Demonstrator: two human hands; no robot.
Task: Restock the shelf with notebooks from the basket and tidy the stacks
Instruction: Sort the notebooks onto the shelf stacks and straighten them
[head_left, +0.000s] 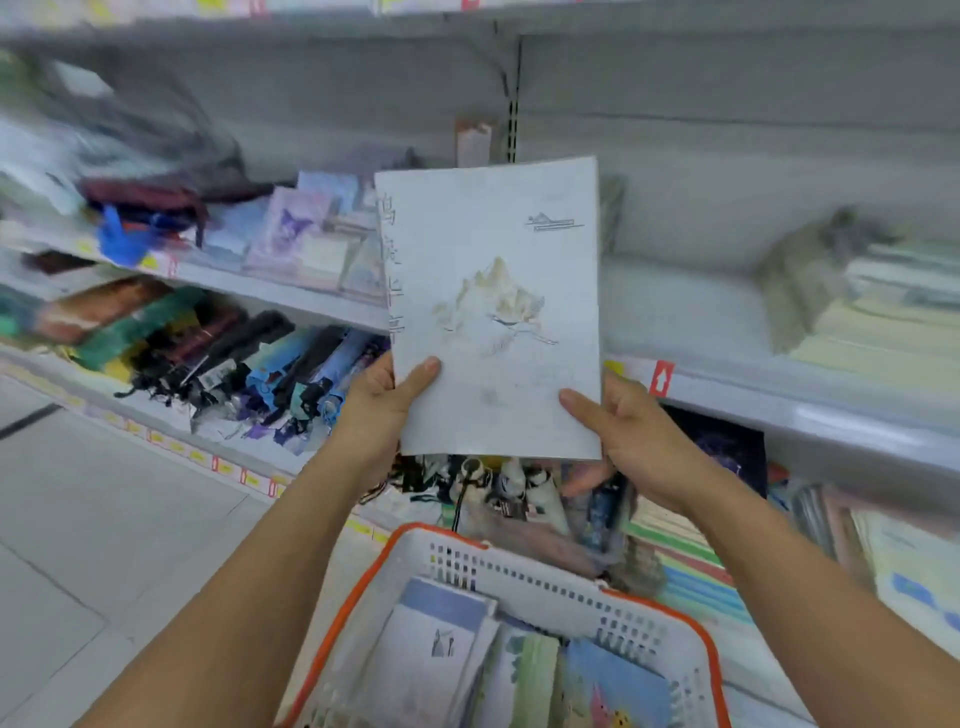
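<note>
A pale grey notebook (493, 306) with a mountain drawing on its cover is held upright in front of the shelf (701, 312). My left hand (387, 400) grips its lower left corner, thumb on the cover. My right hand (628, 431) grips the lower right corner, thumb on the cover too. Below the hands, a white basket (524, 577) with an orange rim holds several more notebooks (431, 649). A stack of pale notebooks (883, 322) lies on the shelf to the right.
Folded umbrellas (249, 364) fill the lower shelf at left. Small stationery packs (306, 234) sit on the middle shelf left of the held notebook. Coloured books (685, 561) lie on the lower shelf behind the basket. Tiled floor (104, 519) spreads at left.
</note>
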